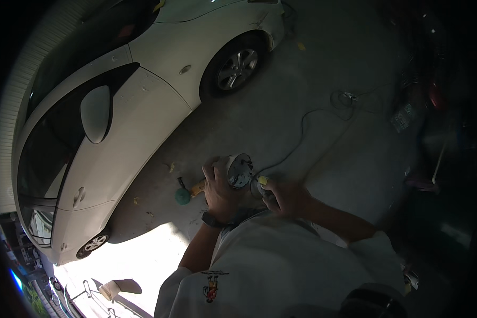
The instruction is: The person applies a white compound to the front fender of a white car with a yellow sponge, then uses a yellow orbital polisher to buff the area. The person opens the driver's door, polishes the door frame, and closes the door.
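My left hand [221, 193] is wrapped around the side of an open round can [240, 170]. The can is tilted, and grey paste smears its inside. Close to its right, the fingers of my right hand [287, 198] are closed on a small yellow-tipped object [263, 180]. A greyish part shows just below the yellow; its exact kind is too dark to make out. Below my left hand, a power tool with an orange body [197, 188] and a round green pad [183, 196] lies on the floor.
A white car [143, 122] fills the left side, with its front wheel [238, 68] ahead of me. A dark cable [303, 132] snakes across the grey floor. Sunlit ground holds a tan object [109, 290] at lower left. Dark clutter lines the right.
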Demonstrator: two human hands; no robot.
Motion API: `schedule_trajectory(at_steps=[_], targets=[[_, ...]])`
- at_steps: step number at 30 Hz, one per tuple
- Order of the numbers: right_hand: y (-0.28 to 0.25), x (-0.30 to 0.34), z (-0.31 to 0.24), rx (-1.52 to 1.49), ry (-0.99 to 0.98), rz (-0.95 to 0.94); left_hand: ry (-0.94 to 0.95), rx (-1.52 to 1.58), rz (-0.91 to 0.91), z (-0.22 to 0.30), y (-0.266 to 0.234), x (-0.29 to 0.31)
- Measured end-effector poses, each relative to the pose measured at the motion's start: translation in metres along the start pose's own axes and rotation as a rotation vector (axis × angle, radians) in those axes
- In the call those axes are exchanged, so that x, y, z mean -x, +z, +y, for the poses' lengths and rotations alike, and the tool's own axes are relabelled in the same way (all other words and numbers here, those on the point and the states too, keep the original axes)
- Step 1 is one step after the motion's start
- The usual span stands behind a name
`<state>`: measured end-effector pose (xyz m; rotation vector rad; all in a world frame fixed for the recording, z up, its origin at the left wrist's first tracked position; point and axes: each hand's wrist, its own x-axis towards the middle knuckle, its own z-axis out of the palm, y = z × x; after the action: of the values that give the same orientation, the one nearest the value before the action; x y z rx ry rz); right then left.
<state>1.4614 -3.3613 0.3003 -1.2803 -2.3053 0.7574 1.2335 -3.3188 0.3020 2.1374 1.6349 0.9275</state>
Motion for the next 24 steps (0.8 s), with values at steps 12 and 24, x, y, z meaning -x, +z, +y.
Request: schedule_trajectory(at_steps=[12, 24], targets=[[0.136, -0.097, -0.142, -0.260, 0.231, 0.113, 0.013, 0.241, 0.069, -0.125, -0.076, 0.106], [0.237, -0.023, -0.107, 0.004, 0.637, 0.368, -0.168, 0.218, -0.442, -0.236, -0.073, 0.172]])
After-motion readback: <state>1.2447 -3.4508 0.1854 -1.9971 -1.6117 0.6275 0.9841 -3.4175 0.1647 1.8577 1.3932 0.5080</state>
